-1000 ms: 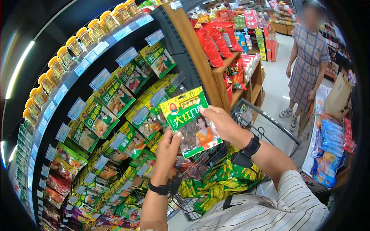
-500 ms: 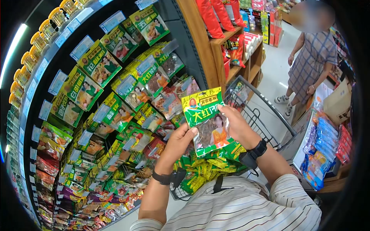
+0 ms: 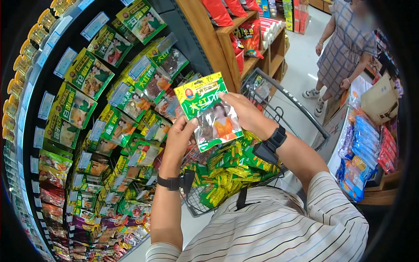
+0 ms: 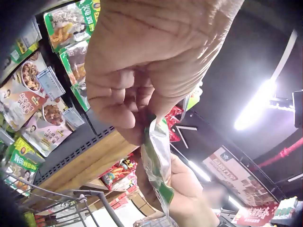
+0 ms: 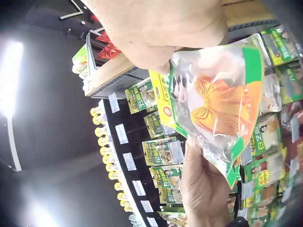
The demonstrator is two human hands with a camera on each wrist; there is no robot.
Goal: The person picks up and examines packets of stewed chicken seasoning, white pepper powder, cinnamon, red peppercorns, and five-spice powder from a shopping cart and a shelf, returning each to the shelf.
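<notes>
Both hands hold a green and yellow spice packet [image 3: 211, 113] above the cart, its printed front facing up toward the head camera. A clear window and a figure in orange show on it. The left hand [image 3: 176, 139] pinches its left edge, thumb on the front. At the upper right edge, the right hand [image 3: 246, 111] grips it with the thumb on top and the other fingers behind. In the left wrist view the packet [image 4: 158, 161] appears nearly edge-on. The right wrist view shows the orange print on the packet [image 5: 218, 104] up close.
A wire shopping cart [image 3: 286, 102] holds a heap of similar packets [image 3: 227, 174]. On the left, a shelf rack carries hanging packets [image 3: 89, 74] and yellow-capped jars [image 3: 31, 48]. Another person [image 3: 345, 52] stands at the upper right, near a counter with blue packages [image 3: 364, 137].
The head view has shifted, bringing more of the cart into sight. The packet moved right and down in view, then back left and up. Both hands keep their hold on it.
</notes>
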